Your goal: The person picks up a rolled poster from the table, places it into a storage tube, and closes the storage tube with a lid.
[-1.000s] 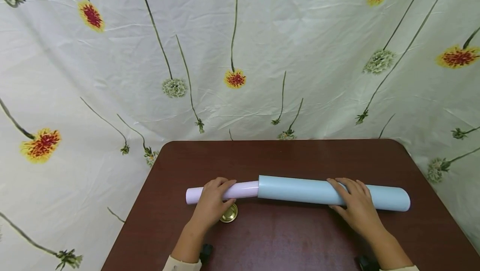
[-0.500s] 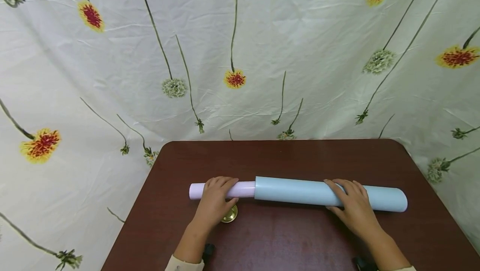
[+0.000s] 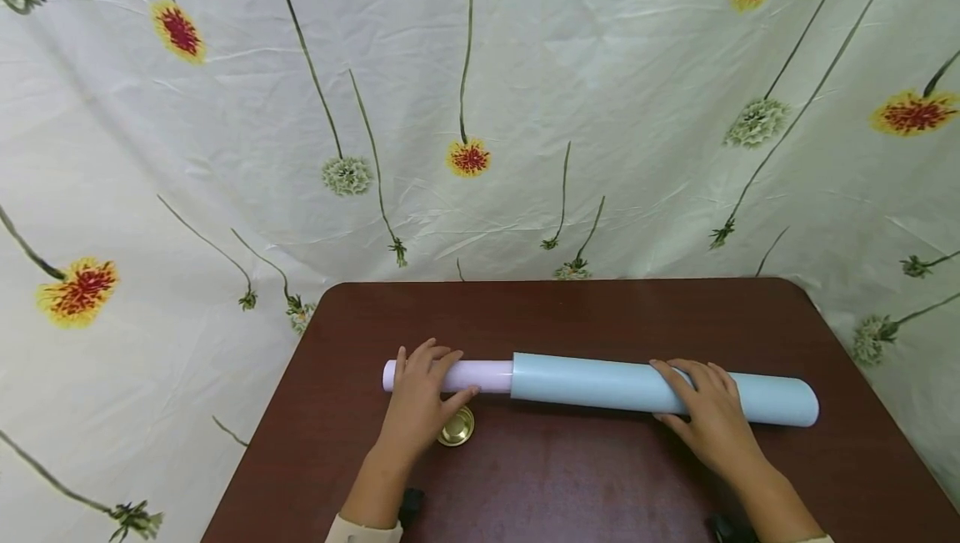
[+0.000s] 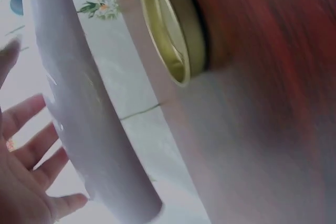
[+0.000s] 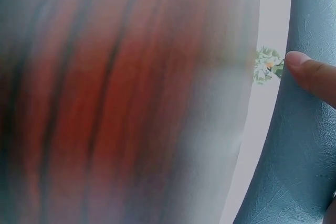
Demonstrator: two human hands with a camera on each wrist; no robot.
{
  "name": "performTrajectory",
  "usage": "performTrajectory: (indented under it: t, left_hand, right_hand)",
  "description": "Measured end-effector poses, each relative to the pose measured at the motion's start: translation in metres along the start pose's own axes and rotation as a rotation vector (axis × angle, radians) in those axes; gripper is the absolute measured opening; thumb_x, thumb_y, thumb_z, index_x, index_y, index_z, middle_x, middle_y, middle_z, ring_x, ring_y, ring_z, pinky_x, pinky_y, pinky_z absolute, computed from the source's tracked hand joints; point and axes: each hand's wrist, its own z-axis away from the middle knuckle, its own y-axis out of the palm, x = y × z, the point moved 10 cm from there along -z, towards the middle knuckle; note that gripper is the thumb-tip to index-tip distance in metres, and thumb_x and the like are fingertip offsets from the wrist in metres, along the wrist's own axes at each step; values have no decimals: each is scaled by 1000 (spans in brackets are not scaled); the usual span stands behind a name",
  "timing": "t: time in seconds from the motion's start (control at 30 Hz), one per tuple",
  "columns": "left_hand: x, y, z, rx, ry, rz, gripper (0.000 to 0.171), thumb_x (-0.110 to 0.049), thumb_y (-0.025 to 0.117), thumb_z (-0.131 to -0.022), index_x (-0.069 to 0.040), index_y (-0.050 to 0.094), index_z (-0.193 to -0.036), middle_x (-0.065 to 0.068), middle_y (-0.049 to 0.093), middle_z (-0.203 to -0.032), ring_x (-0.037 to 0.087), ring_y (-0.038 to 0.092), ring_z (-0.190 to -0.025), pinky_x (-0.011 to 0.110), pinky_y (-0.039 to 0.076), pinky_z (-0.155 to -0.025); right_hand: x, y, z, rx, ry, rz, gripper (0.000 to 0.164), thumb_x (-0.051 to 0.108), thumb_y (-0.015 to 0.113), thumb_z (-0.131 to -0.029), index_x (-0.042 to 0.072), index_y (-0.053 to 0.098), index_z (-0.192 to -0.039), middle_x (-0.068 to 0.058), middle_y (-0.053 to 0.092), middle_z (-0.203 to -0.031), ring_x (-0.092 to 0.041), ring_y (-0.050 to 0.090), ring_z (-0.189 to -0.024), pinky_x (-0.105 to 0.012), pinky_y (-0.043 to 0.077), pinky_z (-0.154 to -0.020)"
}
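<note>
A lilac tube (image 3: 489,376) lies with its right part inside a wider light blue tube (image 3: 585,381). My left hand (image 3: 414,405) is over the lilac tube near its left end. The left wrist view shows that hand's fingers (image 4: 39,150) spread and mostly straight alongside the glossy lilac tube (image 4: 92,103). With my right hand (image 3: 711,418) I hold the blue tube right of its middle, fingers over the top and thumb on the near side. In the right wrist view the thumb (image 5: 310,74) presses on its grained surface; the other fingers are mostly hidden.
A small gold-coloured round dish or cap (image 3: 456,426) sits on the dark brown table (image 3: 570,485), just in front of the lilac tube and near my left thumb. Behind the table hangs a white cloth (image 3: 637,93) with printed flowers.
The lilac tube has moved slightly right, and a little less of it shows outside the blue tube. My left hand has loosened its hold and spread its fingers. The right hand keeps holding the blue tube.
</note>
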Motion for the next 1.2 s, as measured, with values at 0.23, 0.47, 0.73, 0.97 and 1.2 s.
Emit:
performTrajectory:
  t: [0.23, 0.47, 0.73, 0.97, 1.2]
  left_hand:
    - [35, -17, 8, -166, -188, 106, 45, -32, 71, -95, -6, 65, -131, 22, 55, -140, 43, 39, -143, 70, 23, -114]
    - [70, -14, 20, -157, -402, 292, 53, -30, 63, -100, -3, 51, -144, 25, 42, -149, 45, 37, -141, 63, 33, -113]
    - [87, -1, 36, -111, -558, 426, 60, -40, 53, -105, -9, 38, -154, 23, 38, -152, 43, 41, -140, 62, 34, -113]
    - [93, 4, 41, -136, -643, 559, 60, -34, 56, -103, -13, 37, -156, 21, 41, -150, 40, 47, -131, 57, 38, -108]
    - [95, 10, 42, -109, -685, 604, 62, -24, 61, -101, -16, 36, -157, 18, 44, -147, 32, 54, -120, 48, 45, -100]
  right_hand:
    - [-1, -2, 1, -8, 1, -1, 92, 16, 95, -60, 20, 55, -143, -13, 58, -128, -36, 53, -118, -60, 30, -103]
    - [-1, -3, 2, -9, 11, -7, 91, 16, 95, -61, 19, 55, -143, -13, 58, -128, -36, 52, -118, -60, 30, -103]
    - [-1, -3, 4, -11, 20, -21, 93, 13, 95, -60, 19, 55, -143, -13, 58, -128, -36, 52, -118, -61, 30, -103]
    - [-4, -2, 6, -16, 29, -34, 92, 14, 95, -60, 19, 55, -143, -12, 58, -127, -35, 52, -118, -61, 31, -102]
    - [-7, -2, 7, -16, 36, -34, 91, 15, 95, -61, 18, 55, -143, -13, 58, -127, -36, 53, -117, -62, 31, -101]
